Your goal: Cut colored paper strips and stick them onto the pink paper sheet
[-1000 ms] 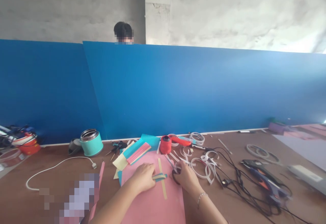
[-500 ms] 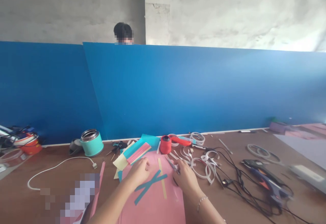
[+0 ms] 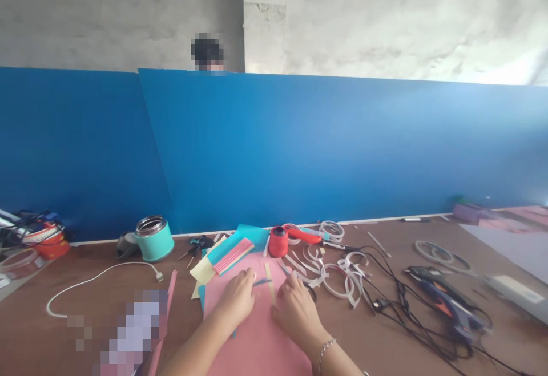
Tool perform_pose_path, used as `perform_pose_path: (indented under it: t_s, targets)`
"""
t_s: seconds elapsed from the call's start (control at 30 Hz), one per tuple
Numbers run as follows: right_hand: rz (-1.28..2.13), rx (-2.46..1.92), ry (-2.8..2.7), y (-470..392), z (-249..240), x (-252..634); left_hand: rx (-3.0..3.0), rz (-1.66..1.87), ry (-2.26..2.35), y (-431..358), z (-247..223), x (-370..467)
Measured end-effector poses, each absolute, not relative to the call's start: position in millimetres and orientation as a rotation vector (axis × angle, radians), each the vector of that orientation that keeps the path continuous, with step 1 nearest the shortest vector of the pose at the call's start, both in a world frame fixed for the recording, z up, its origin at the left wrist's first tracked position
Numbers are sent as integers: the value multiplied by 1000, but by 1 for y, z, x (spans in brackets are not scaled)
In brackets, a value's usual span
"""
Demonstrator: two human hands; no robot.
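Note:
My left hand (image 3: 238, 297) rests over the pink sheet (image 3: 257, 350), its fingers curled and closed on a blue paper strip (image 3: 262, 282). Another blue end pokes out below the left wrist. My right hand (image 3: 295, 306) is bent low over the sheet's right side, fingers drawn together; what they grip, if anything, is hidden. Between the hands lies a pale yellow strip (image 3: 269, 276), partly covered by the right hand. A dark loop of the scissors (image 3: 311, 292) shows beside the right fingers, and a blade tip shows above them.
Behind the sheet are stacked coloured paper strips (image 3: 234, 256), a red thread spool (image 3: 278, 243) and curled white strips (image 3: 338, 282). A turquoise container (image 3: 154, 240) stands left. Black cables and a glue gun (image 3: 449, 304) lie right. A blue partition (image 3: 274, 153) runs behind, with a person's head above it.
My right hand has moved left and inward, no longer gripping the scissors, which lie beside it. My left hand has come onto the crossed blue strips, now mostly covered.

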State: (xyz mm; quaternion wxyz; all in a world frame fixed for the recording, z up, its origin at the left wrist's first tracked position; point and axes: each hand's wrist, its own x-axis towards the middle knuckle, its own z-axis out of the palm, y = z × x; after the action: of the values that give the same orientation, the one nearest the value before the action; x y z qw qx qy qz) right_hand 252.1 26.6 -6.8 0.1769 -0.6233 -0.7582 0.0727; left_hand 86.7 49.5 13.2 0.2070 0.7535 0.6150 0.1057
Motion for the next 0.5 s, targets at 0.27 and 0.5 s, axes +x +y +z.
perform_pose_path:
  t_s: [0.27,0.5]
  targets:
    - [79,-1821,-2101,33,-16,247,1557,561,1700,66,7,90]
    - [73,-1760,-2010,37,-16,249,1360,612,1579,65,1,111]
